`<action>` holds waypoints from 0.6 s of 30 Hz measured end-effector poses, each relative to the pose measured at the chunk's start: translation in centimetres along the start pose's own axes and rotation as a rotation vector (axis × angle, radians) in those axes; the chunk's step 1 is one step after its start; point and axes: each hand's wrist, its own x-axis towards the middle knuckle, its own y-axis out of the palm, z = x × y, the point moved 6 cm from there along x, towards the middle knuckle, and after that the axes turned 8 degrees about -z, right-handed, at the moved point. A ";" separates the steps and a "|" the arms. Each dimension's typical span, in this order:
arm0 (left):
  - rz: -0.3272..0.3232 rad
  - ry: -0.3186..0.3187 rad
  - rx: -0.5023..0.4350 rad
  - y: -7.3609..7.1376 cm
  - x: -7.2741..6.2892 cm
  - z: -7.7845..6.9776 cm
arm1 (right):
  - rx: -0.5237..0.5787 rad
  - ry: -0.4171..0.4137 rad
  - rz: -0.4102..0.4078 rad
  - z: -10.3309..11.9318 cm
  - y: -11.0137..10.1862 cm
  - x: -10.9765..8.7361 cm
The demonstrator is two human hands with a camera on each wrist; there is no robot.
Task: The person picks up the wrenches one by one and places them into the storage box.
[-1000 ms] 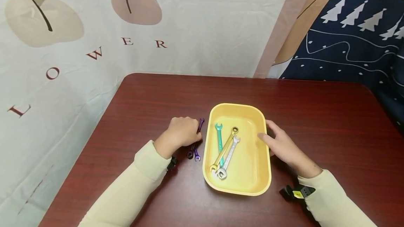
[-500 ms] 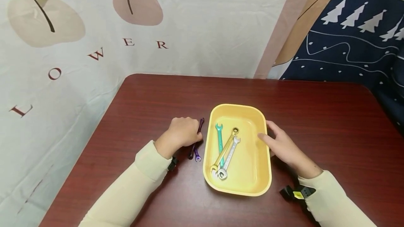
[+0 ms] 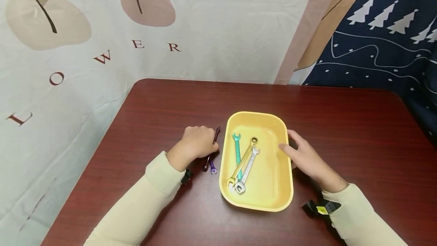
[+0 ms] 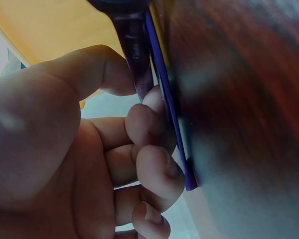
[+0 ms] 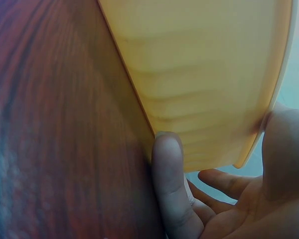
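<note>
Inside the yellow tray [image 3: 271,174], overlapping teal, gold and silver wrenches [image 3: 243,161]

I'm indoors (home or studio, I can't tell): lettered pale cloth [image 3: 222,29], tree-printed navy cloth [image 3: 367,54] behind a wood-grained table [image 3: 170,105].

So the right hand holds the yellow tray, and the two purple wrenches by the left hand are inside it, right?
Not inside: the head view shows the two purple wrenches by the left hand outside the yellow tray, which the right hand holds.
</note>
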 end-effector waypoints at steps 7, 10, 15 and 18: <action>0.000 -0.004 -0.007 -0.1 -0.1 0.0 | 0.000 -0.001 0.002 0.1 0.0 0.0; -0.003 -0.001 -0.007 -0.1 0.0 0.0 | 0.003 -0.002 0.000 0.1 0.0 0.0; -0.005 0.001 -0.007 -0.2 0.0 0.0 | 0.007 -0.002 0.000 0.1 0.0 0.0; -0.009 0.000 -0.003 -0.1 0.0 0.1 | 0.002 -0.002 0.001 0.2 0.0 0.0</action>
